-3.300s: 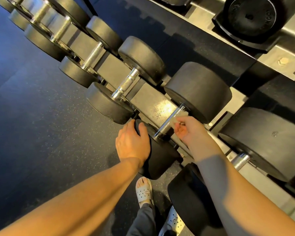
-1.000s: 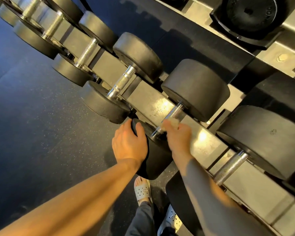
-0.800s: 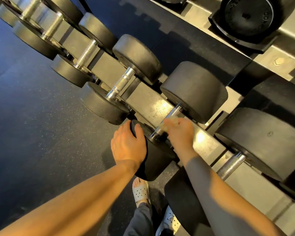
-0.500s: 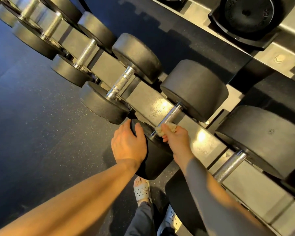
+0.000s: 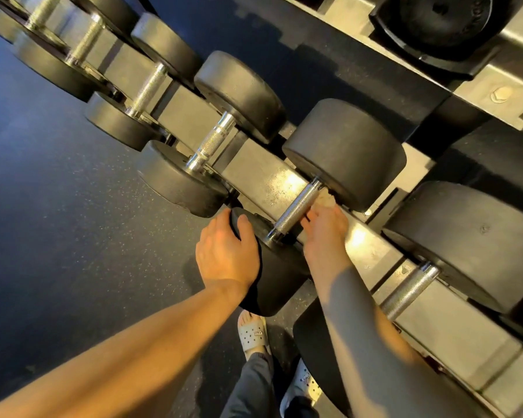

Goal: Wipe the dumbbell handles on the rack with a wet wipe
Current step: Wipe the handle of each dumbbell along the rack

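A row of black dumbbells lies across a metal rack (image 5: 254, 164). My left hand (image 5: 224, 254) rests over the near head (image 5: 281, 276) of one dumbbell, fingers curved over its rim. My right hand (image 5: 323, 233) holds a crumpled pale wet wipe (image 5: 325, 199) against the far end of that dumbbell's knurled chrome handle (image 5: 296, 206), just below its far head (image 5: 344, 152). The wipe pokes out past my fingertips, and most of the handle shows bare to the left of my hand.
Neighbouring dumbbell handles lie to the left (image 5: 212, 143) and right (image 5: 408, 291). An upper rack tier with a large dumbbell head (image 5: 435, 22) is at the top right. Dark speckled rubber floor (image 5: 58, 221) spreads left. My feet in pale clogs (image 5: 252, 333) stand below the rack.
My right hand has slid the wipe along the handle from its near end up to the far head. My left hand has stayed on the near head.
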